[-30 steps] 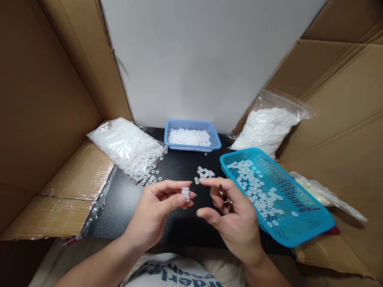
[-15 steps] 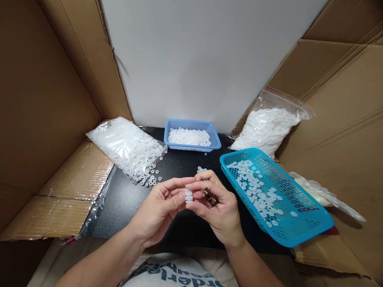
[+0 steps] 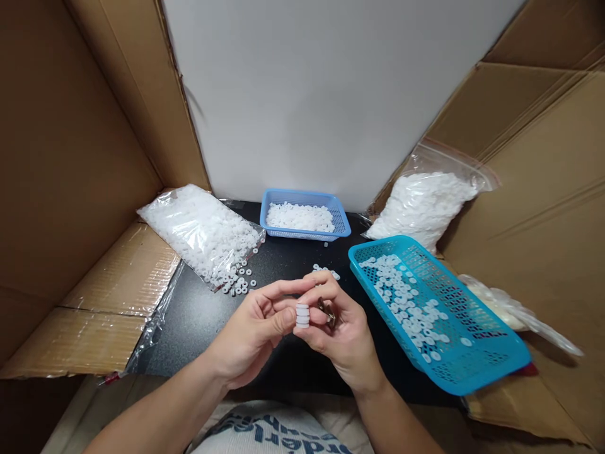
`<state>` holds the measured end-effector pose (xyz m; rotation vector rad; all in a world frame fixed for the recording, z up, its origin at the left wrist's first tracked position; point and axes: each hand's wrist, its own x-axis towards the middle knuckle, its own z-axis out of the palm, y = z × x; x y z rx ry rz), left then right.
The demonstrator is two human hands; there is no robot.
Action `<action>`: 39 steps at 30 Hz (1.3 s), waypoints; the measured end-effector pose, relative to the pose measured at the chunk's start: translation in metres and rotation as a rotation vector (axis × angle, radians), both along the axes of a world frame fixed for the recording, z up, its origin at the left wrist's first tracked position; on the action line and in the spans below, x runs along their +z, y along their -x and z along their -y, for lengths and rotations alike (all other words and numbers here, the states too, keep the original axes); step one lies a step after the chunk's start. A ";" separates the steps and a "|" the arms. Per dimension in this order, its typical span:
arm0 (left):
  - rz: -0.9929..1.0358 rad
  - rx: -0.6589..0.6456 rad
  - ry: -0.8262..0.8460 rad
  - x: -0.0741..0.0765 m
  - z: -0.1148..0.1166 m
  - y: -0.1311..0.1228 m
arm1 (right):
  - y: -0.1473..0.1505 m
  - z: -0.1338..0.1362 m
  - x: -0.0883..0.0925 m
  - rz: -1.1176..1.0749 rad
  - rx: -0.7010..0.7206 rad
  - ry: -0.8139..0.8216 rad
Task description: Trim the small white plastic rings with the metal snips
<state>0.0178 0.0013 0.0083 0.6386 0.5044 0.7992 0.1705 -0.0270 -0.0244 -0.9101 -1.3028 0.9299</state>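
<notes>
the light is soft and only moderately bright, seemingly from above. behind the small blue basket (image 3: pixel 302 235), the white wall (image 3: pixel 340 63) looks flat grey, with a faint blurry-edged shadow. left of that basket, glare whitens the plastic bag (image 3: pixel 198 227), and the cardboard (image 3: pixel 70 145) beyond it sinks into brown gloom. the bench (image 3: pixel 189 328) has a dull grey sheen to the basket's front left and turns near-black directly in front of it. the stack of white rings (image 3: pixel 302 315) in front of the basket shows fairly crisp edges; those inside merge into a pale mass. far out on both sides, wide-angle distortion stretches and slants the cardboard.
</notes>
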 end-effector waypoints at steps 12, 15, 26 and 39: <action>0.004 0.056 -0.047 0.002 0.000 -0.001 | 0.003 0.005 0.002 0.027 0.038 0.006; 0.024 0.037 -0.060 0.001 0.001 -0.001 | 0.003 0.005 0.001 -0.001 0.052 -0.003; 0.062 -0.003 -0.067 0.002 0.003 0.000 | 0.001 0.003 -0.003 -0.039 0.095 -0.030; 0.037 0.060 -0.152 -0.001 0.004 -0.003 | 0.003 0.005 -0.001 -0.047 0.078 -0.006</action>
